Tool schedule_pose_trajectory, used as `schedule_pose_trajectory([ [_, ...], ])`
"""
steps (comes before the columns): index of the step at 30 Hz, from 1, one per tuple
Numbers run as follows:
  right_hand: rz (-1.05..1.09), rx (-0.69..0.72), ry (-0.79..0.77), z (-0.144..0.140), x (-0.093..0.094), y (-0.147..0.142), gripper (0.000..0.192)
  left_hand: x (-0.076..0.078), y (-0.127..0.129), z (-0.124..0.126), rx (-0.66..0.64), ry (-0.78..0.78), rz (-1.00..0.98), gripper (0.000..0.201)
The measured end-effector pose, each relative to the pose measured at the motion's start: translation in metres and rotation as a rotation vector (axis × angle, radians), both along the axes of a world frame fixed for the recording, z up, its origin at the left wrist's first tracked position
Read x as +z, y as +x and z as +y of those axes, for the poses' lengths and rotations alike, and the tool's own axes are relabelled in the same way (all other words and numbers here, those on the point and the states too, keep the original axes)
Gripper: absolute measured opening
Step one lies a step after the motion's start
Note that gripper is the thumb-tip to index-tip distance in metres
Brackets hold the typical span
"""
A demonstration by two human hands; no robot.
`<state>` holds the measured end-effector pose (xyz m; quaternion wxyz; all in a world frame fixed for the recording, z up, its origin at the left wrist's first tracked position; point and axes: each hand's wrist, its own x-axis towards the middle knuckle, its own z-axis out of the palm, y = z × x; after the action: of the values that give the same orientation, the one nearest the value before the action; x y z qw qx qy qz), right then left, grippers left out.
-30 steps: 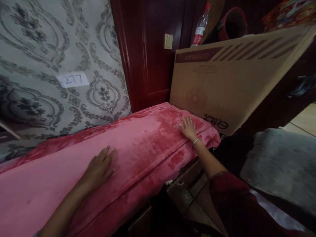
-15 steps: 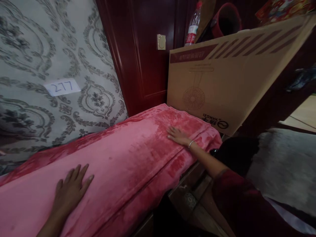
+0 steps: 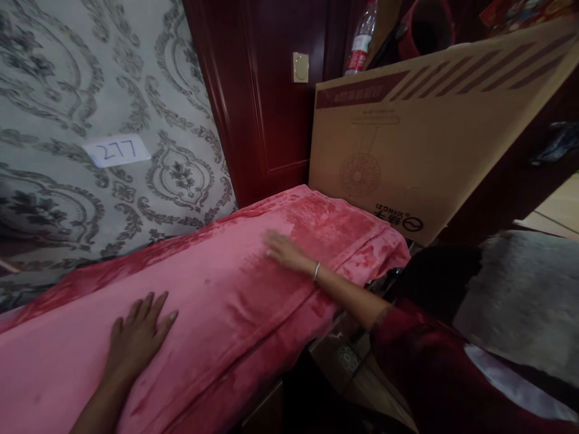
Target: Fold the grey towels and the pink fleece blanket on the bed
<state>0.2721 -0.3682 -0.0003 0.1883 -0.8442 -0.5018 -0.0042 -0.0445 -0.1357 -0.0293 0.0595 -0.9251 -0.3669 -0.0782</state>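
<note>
A pink plush blanket [image 3: 217,307] lies spread along a long low surface beside the wall, its near side hanging over the edge. Lighter and darker patches mark the pile. On its left part my left hand [image 3: 138,334] rests flat with fingers spread, holding nothing. Farther along, my right hand [image 3: 287,252], with a silver bracelet [image 3: 316,271] at the wrist, lies palm down on the blanket. Its fingers are stretched out and a little blurred, and nothing is in them.
A large cardboard box [image 3: 380,144] stands at the blanket's far end, with a plastic bottle [image 3: 360,45] and a red round container [image 3: 427,30] behind it. Patterned wallpaper [image 3: 181,175] bears a paper marked 277 [image 3: 116,150]. At right sits a grey fluffy cover [image 3: 520,301].
My right hand has slid left across the blanket, away from the box end. The pile behind it looks changed in shade. My left hand stays in nearly the same place on the blanket.
</note>
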Motion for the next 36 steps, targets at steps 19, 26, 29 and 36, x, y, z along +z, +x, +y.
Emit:
schedule_pose_trajectory([
  [19, 0.104, 0.895, -0.068, 0.001, -0.028, -0.18, 0.068, 0.004, -0.001, -0.009, 0.039, 0.02, 0.069, 0.06],
  [26, 0.07, 0.919, 0.069, 0.026, -0.014, -0.154, 0.065, 0.002, -0.003, -0.003, 0.03, 0.01, 0.049, 0.063],
  [29, 0.054, 0.502, 0.106, 0.036, -0.006, -0.079, 0.062, -0.001, -0.003, 0.001, 0.026, 0.015, 0.024, 0.064],
  [36, 0.061, -0.065, -0.079, 0.023, -0.008, 0.061, 0.064, -0.01, -0.005, 0.012, 0.01, 0.017, -0.02, 0.069],
])
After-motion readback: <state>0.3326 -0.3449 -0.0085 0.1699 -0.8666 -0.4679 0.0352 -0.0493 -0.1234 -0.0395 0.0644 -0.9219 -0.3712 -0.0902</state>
